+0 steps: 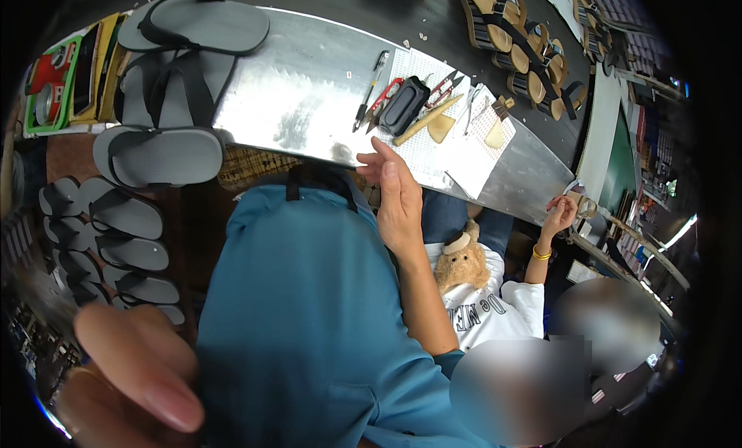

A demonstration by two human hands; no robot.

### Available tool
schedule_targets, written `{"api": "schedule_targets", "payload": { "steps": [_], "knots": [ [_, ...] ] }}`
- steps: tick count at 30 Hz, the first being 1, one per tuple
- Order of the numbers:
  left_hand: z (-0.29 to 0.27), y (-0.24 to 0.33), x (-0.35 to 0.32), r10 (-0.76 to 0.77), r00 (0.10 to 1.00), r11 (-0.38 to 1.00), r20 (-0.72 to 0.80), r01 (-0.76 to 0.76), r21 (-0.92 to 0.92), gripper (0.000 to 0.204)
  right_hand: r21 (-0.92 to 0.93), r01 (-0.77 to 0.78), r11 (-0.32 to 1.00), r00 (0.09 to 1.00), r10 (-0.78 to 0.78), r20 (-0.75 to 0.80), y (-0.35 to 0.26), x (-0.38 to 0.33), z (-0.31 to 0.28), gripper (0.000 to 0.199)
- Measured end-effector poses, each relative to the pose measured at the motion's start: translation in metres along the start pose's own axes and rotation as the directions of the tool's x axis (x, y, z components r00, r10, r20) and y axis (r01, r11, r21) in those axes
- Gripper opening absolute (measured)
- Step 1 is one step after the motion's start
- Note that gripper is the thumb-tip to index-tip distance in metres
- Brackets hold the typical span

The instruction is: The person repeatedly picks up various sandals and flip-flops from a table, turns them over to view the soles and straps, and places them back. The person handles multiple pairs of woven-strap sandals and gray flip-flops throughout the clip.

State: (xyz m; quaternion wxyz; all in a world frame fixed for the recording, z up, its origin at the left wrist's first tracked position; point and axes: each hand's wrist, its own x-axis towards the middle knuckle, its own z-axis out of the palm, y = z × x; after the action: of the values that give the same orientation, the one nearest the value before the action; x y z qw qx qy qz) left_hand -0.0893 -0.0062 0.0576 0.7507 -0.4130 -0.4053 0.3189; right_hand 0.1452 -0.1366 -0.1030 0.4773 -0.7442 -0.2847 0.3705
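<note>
My right hand [396,201] is held out over the near edge of the metal table [290,85]. Its fingers are stretched out and it holds nothing. Just beyond it lie a black oblong case [405,106], a pen [372,91], a red-handled tool [385,95], red-handled snips [444,88], a pale wooden stick [427,120] and tan leather-like pieces [440,129] on white sheets [440,160]. Close up at the lower left is my left hand [131,363], out of focus, with fingers bent together. Whatever they hold, if anything, is hidden.
Grey thong sandals [162,157] are stacked at the table's left end, and more grey sandals [124,216] stand below. A green tray [54,85] with tins sits far left. Tan strappy sandals [533,54] lie beyond the table. A person in a white shirt [495,293] sits at my right.
</note>
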Motion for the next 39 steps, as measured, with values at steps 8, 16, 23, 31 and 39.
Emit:
{"api": "schedule_targets", "payload": {
  "steps": [8, 16, 23, 31, 39],
  "knots": [
    [-0.028, -0.020, 0.023, 0.141, 0.989, 0.967, 0.039, -0.129, -0.220, 0.005, 0.029, -0.020, 0.999, 0.999, 0.020, -0.026, 0.001, 0.006, 0.002, 0.055],
    [0.020, 0.017, -0.006, 0.295, 0.949, 0.915, 0.114, -0.315, 0.250, 0.005, 0.062, -0.015, 0.998, 0.998, 0.019, -0.062, 0.009, 0.008, -0.006, 0.054],
    [-0.002, 0.013, 0.002, 0.106, 0.981, 0.895, 0.162, -0.165, 0.413, 0.005, 0.011, -0.010, 1.000, 1.000, 0.010, -0.007, -0.001, 0.011, -0.002, 0.054],
    [0.006, 0.035, 0.005, -0.114, 0.969, -0.230, 0.220, -0.241, 0.943, 0.011, 0.039, 0.004, 0.999, 1.000, -0.003, -0.023, 0.002, 0.007, -0.008, 0.053],
    [0.000, 0.021, -0.001, 0.062, 0.988, -0.211, 0.140, -0.124, 0.970, 0.022, 0.022, 0.008, 1.000, 0.999, -0.008, -0.039, 0.004, 0.004, -0.007, 0.056]
  ]
}}
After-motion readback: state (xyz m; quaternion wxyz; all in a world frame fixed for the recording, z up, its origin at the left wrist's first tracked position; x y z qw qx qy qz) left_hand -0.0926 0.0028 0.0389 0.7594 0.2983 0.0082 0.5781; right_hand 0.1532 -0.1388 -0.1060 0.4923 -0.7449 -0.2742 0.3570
